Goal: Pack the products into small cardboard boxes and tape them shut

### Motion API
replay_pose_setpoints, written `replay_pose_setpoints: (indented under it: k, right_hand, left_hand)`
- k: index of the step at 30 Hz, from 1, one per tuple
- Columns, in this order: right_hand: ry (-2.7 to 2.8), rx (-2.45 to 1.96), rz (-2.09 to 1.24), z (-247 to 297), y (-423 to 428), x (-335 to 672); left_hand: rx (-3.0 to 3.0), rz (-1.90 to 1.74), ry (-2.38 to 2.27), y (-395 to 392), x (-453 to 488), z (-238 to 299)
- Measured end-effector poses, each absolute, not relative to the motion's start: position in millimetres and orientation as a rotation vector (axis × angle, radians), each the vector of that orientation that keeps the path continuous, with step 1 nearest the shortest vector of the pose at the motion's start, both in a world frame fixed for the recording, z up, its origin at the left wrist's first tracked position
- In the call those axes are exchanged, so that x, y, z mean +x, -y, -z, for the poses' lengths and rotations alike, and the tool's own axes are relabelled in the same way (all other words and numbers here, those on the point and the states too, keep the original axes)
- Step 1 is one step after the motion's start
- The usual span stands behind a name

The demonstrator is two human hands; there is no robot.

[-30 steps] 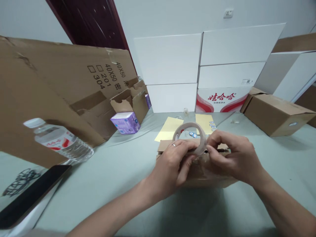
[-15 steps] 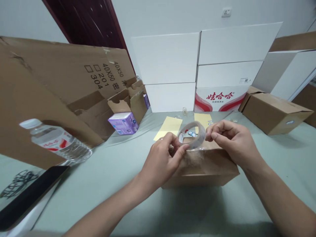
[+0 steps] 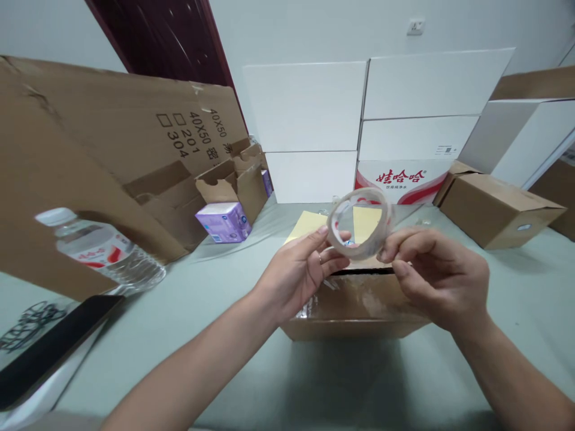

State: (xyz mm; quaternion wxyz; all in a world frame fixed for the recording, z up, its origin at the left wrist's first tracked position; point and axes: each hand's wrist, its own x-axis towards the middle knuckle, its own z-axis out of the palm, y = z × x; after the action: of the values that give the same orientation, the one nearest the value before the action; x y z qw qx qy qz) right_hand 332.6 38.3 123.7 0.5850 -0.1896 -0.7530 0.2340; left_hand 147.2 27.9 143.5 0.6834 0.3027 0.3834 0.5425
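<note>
My left hand [image 3: 296, 275] grips a roll of clear tape [image 3: 332, 233] by its left side, with the thumb outside and fingers under the ring. At the roll's lower right edge, my right hand [image 3: 438, 275] is closed in a pinch; whether the tape's end lies between its fingertips is too small to see. Both hands are above a brown cardboard box [image 3: 354, 326]. A dark gap shows along the box's top, and shiny tape covers part of its near side. Behind the roll lie two yellow paper sheets [image 3: 308, 222], partly hidden.
A water bottle [image 3: 108, 251] lies tilted at left beside a black flat object [image 3: 58, 347]. Purple tissue packs [image 3: 223, 221] stand by an opened carton [image 3: 251, 191]. White boxes [image 3: 309, 108] line the back; another brown box [image 3: 503, 206] stands at right.
The tape roll has risen off the box top and turned its opening more toward me. My left hand has rotated with it; my right hand has shifted slightly right and down.
</note>
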Motion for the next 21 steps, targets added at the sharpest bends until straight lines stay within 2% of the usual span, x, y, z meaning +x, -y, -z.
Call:
replay_pose_setpoints:
  k: [3, 10, 21]
  right_hand:
    - [1.817, -0.443, -0.549, -119, -42, 332]
    - [1.929, -0.55, -0.323, -108, -56, 342]
    - [2.363, -0.439, 0.217, -102, -60, 353]
  left_hand:
    - [0.593, -1.233, -0.825, -30, 148, -141]
    - [1.1, -1.566, -0.848, -27, 124, -123]
    - [1.556, -1.266, -1.249, -31, 115, -109]
